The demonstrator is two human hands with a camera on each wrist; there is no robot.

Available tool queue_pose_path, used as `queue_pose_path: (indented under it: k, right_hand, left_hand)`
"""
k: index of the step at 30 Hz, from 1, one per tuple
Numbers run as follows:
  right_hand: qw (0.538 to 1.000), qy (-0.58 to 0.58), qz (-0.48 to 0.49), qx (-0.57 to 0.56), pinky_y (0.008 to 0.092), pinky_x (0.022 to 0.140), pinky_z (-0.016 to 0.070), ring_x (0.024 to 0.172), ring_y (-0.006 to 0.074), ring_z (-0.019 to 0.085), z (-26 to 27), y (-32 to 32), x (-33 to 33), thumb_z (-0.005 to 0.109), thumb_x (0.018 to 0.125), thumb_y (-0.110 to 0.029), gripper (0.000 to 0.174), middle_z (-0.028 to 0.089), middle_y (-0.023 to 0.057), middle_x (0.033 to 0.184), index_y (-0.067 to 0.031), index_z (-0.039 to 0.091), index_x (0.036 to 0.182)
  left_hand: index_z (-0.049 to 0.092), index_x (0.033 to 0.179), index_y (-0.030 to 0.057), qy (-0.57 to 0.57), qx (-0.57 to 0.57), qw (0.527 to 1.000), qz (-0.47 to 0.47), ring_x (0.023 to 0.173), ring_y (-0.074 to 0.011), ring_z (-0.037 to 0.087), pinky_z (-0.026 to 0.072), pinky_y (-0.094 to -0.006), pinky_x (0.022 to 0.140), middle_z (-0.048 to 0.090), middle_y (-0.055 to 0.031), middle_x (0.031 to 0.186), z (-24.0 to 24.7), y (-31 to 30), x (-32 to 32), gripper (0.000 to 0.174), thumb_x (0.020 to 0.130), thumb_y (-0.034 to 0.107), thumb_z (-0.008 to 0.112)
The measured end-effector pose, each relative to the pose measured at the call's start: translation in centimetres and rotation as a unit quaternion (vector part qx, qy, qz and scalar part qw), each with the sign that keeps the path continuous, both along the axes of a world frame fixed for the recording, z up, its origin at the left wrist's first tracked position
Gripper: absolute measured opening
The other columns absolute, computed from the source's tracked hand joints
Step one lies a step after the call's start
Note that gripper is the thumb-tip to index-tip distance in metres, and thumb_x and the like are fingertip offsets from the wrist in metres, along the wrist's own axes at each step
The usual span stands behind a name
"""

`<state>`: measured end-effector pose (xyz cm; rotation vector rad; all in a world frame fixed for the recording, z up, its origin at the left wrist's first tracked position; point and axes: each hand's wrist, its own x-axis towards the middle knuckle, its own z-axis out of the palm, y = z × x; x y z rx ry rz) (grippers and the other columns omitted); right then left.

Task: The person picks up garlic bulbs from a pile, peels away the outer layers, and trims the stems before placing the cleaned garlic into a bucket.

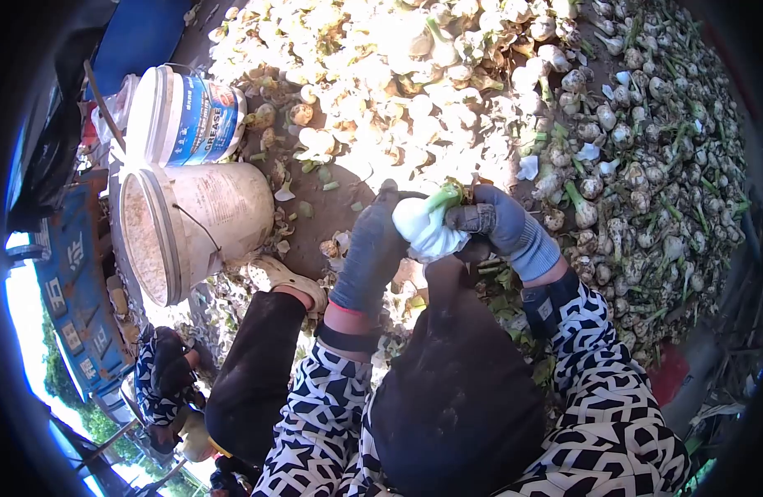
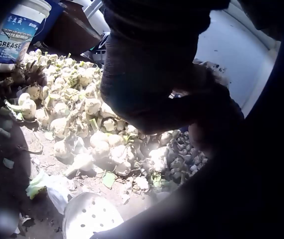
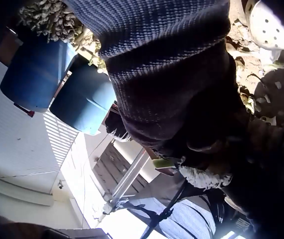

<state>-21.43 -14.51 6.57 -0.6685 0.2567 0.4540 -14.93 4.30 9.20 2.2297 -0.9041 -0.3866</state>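
Note:
In the head view, a white garlic bulb [image 1: 423, 230] with a short green stem [image 1: 446, 197] is held between my two gloved hands over my lap. My left hand [image 1: 371, 240] grips the bulb from its left side. At the other side, the thumb and fingers of my right hand [image 1: 501, 222] pinch the bulb close to the stem. The right wrist view shows a pale, root-like part of the garlic [image 3: 205, 178] under the shadowed glove. Dark glove fabric [image 2: 147, 74] hides the bulb in the left wrist view.
Several garlic bulbs lie heaped ahead [image 1: 447, 108], and a denser pile [image 1: 646, 207] spreads at right. Two buckets stand at left, one with a blue grease label [image 1: 203, 120], the other plain white [image 1: 232, 207]. Beside my left leg is a perforated light shoe [image 1: 294, 277]. Another person [image 1: 162, 377] sits at lower left.

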Motion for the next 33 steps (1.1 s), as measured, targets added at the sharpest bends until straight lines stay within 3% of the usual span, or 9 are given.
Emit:
queue_pose_path:
  k: [3, 6, 10, 18, 22, 25, 28, 30, 33]
  right_hand:
    - [0.998, 0.014, 0.045, 0.052, 0.0240, 0.037, 0.0395, 0.042, 0.0116, 0.051, 0.5, -0.1, 0.9, 0.062, 0.086, -0.014, 0.018, 0.061, 0.0069, 0.066, 0.0015, 0.061, 0.095]
    - [0.999, 0.024, 0.033, -0.007, 0.0251, 0.037, 0.0407, 0.042, 0.0128, 0.053, -0.4, 0.9, 1.5, 0.062, 0.087, -0.017, 0.019, 0.061, 0.0068, 0.066, 0.0014, 0.061, 0.093]
    - [0.999, 0.005, 0.032, 0.009, 0.0278, 0.037, 0.0421, 0.043, 0.0149, 0.054, 0.4, 2.1, 1.8, 0.061, 0.088, -0.017, 0.020, 0.058, 0.0073, 0.062, 0.0018, 0.061, 0.084]
    - [0.983, 0.049, -0.120, 0.129, 0.0270, 0.036, 0.0405, 0.045, 0.0135, 0.052, -1.9, -1.1, -2.8, 0.059, 0.087, -0.013, 0.015, 0.057, 0.0066, 0.062, 0.0019, 0.060, 0.089]
    - [0.958, 0.031, -0.229, 0.168, 0.0382, 0.084, 0.0547, 0.098, 0.0265, 0.063, 3.4, -2.5, -5.3, 0.062, 0.083, -0.010, 0.039, 0.061, 0.0204, 0.107, 0.0030, 0.051, 0.118]
    - [0.978, -0.013, 0.169, -0.121, 0.0467, 0.086, 0.0511, 0.098, 0.0305, 0.063, 0.7, -2.0, -3.3, 0.068, 0.083, -0.030, 0.041, 0.066, 0.0136, 0.093, -0.0021, 0.059, 0.111]
    - [0.560, -0.169, 0.429, -0.689, 0.0393, 0.080, 0.0497, 0.089, 0.0333, 0.064, -1.1, 2.0, -0.7, 0.059, 0.083, -0.047, 0.040, 0.067, 0.0129, 0.093, -0.0104, 0.062, 0.099]
    - [0.710, -0.160, 0.236, -0.644, 0.0411, 0.074, 0.0499, 0.083, 0.0347, 0.064, -3.8, 0.0, -0.7, 0.061, 0.083, -0.047, 0.040, 0.066, 0.0167, 0.087, -0.0101, 0.063, 0.098]
    - [0.646, -0.162, 0.080, -0.741, 0.0439, 0.068, 0.0499, 0.077, 0.0360, 0.062, -7.5, -1.6, 0.1, 0.056, 0.086, -0.031, 0.024, 0.064, 0.0119, 0.095, -0.0121, 0.060, 0.100]
  left_hand:
    - [0.054, 0.115, -0.0005, 0.388, -0.156, 0.831, 0.366, 0.081, -0.0179, 0.063, 0.0508, -0.0304, 0.071, 0.064, -0.0083, 0.090, 0.9, -1.0, 0.7, 0.041, 0.097, 0.036, 0.046]
    - [0.053, 0.116, -0.0024, 0.441, -0.320, 0.814, 0.202, 0.095, -0.0172, 0.058, 0.0471, -0.0309, 0.085, 0.060, -0.0084, 0.104, 2.4, -0.1, -0.9, 0.040, 0.097, 0.032, 0.049]
    - [0.055, 0.114, 0.0053, 0.163, -0.054, 0.976, 0.132, 0.090, -0.0252, 0.062, 0.0506, -0.0329, 0.077, 0.059, -0.0151, 0.108, 1.3, 1.0, -1.5, 0.031, 0.085, 0.012, 0.065]
    - [0.061, 0.107, 0.0116, 0.603, -0.615, 0.436, 0.260, 0.124, -0.0311, 0.048, 0.0306, -0.0608, 0.103, 0.060, -0.0074, 0.122, 1.1, 2.0, -0.6, 0.028, 0.092, 0.030, 0.046]
    - [0.052, 0.121, 0.0098, 0.562, -0.631, 0.423, 0.329, 0.129, -0.0317, 0.041, 0.0333, -0.0588, 0.102, 0.055, -0.0123, 0.126, 1.7, 2.3, 0.2, 0.033, 0.092, 0.023, 0.045]
    - [0.049, 0.127, 0.0106, 0.551, -0.622, 0.430, 0.353, 0.127, -0.0314, 0.043, 0.0338, -0.0575, 0.102, 0.053, -0.0117, 0.129, 1.5, 2.8, 0.5, 0.038, 0.091, 0.024, 0.046]
    - [0.053, 0.123, 0.0096, 0.508, -0.595, 0.462, 0.419, 0.115, -0.0294, 0.054, 0.0399, -0.0514, 0.098, 0.057, -0.0086, 0.124, 1.9, 4.9, 2.3, 0.036, 0.092, 0.026, 0.046]
    - [0.050, 0.123, 0.0006, 0.424, -0.657, 0.463, 0.417, 0.116, -0.0313, 0.054, 0.0423, -0.0503, 0.099, 0.056, -0.0172, 0.124, 3.9, 10.3, 5.6, 0.040, 0.091, 0.025, 0.047]
    - [0.031, 0.135, -0.0057, 0.382, -0.714, 0.558, 0.181, 0.130, -0.0372, 0.036, 0.0324, -0.0501, 0.108, 0.034, -0.0249, 0.142, 8.7, 19.1, 7.8, 0.065, 0.091, 0.038, 0.049]
